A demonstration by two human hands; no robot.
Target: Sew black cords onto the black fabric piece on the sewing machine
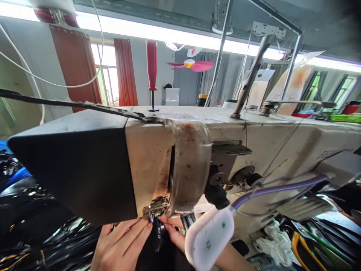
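Note:
A sewing machine's pale head (150, 165) fills the middle of the view, with its metal presser foot (156, 206) low at the needle end. Just under the foot is a black fabric piece (158, 241) with small white lettering. From the left, my left hand (121, 244) grips the piece's edge, fingers together and tips close to the foot. My right hand (173, 229) pinches the same piece from the other side; a white lamp (210, 239) covers part of that hand and wrist. A clear curved guard (191, 165) hangs in front of the needle area, which is largely hidden.
A red-handled screwdriver (151, 66) stands upright on the machine's top. A purple flexible neck (279, 190) runs to the lamp. Shiny black material (25, 241) is heaped at left. Crumpled white material (275, 242) and yellow and green strips (300, 248) lie at right.

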